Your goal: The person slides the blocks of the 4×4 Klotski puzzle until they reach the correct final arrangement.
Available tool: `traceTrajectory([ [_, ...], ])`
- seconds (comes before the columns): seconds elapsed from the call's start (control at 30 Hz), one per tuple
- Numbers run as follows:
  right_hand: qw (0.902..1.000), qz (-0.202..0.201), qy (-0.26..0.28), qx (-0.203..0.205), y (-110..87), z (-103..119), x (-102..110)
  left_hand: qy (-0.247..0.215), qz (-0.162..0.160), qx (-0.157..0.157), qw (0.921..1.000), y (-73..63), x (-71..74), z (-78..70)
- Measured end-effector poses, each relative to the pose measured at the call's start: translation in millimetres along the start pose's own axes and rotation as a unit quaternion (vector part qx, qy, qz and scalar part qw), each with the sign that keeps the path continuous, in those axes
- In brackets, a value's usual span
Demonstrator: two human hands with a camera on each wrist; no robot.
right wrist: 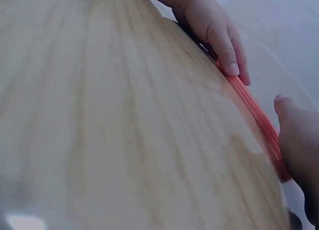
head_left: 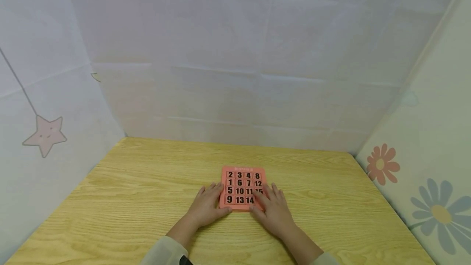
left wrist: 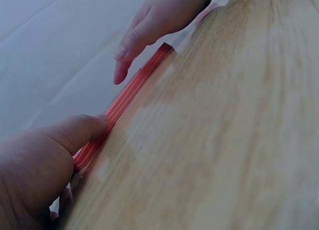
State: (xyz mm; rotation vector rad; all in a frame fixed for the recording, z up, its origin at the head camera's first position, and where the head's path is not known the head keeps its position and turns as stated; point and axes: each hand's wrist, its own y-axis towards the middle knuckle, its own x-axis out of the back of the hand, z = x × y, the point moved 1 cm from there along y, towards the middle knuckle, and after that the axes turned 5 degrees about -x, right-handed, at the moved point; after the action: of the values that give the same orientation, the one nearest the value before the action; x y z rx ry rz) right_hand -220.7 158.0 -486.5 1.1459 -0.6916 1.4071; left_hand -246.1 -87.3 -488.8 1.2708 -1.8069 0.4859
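Note:
A coral-red sliding number puzzle (head_left: 239, 187) lies flat on the wooden table, its black-on-pink number tiles facing up. Its top row reads 2, 3, 4, 8. My left hand (head_left: 206, 207) holds the lower left corner, the thumb against the near edge and the fingers along the left side. Over the lower right part is my right hand (head_left: 274, 212), its index finger reaching onto the tile marked 15 and its thumb raised by the near edge. That hand hides the bottom right cell. From the left wrist, the puzzle's ridged red side (left wrist: 122, 103) shows under both hands.
The wood-grain table (head_left: 147, 183) extends around the puzzle on all sides. A pale sheet (head_left: 220, 72) stands as a wall behind it. The left side wall carries a printed star (head_left: 45, 136), the right one printed flowers (head_left: 439, 214).

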Motion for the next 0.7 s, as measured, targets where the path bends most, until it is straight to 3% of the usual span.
traceTrajectory([
  [0.43,0.9993,0.002,-0.005,-0.036,12.6,-11,-1,-0.005,0.004,0.001,1.0000,0.6,1.1,-1.2],
  [0.7,0.9995,0.009,-0.002,-0.030,10.0,-10,0,-0.007,0.006,0.003,1.0000,-0.6,2.0,-0.7],
])
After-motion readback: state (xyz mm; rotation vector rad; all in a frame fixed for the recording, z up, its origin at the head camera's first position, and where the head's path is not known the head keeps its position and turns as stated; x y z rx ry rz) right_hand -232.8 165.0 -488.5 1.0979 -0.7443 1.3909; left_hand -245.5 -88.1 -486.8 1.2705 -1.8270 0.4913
